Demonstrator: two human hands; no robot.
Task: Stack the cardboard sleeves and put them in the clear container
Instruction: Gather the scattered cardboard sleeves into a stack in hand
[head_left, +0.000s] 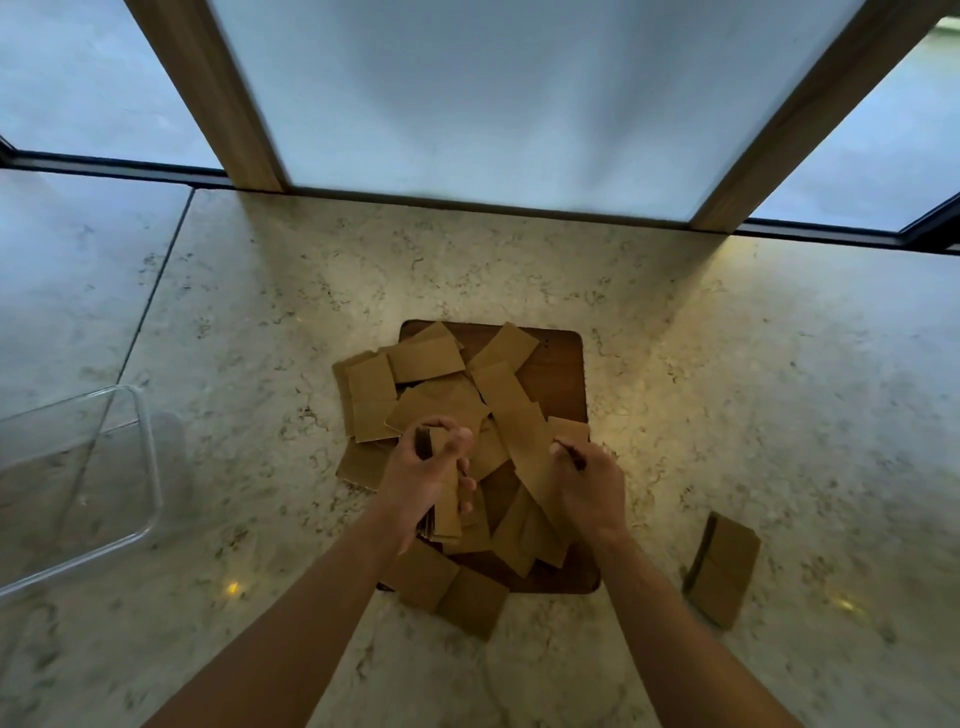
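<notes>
Sleeves (452, 395) heaped on the board (558, 364) — container (145, 467) left, small stack (722, 569) right.

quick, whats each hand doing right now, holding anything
Left hand: closed on a small stack of brown cardboard sleeves, held on edge.
Right hand: closed, pinching one long flat brown cardboard sleeve over the pile.

Matt brown cardboard sleeves (457, 395), dark wood board (558, 364), glossy speckled stone counter (753, 374).
</notes>
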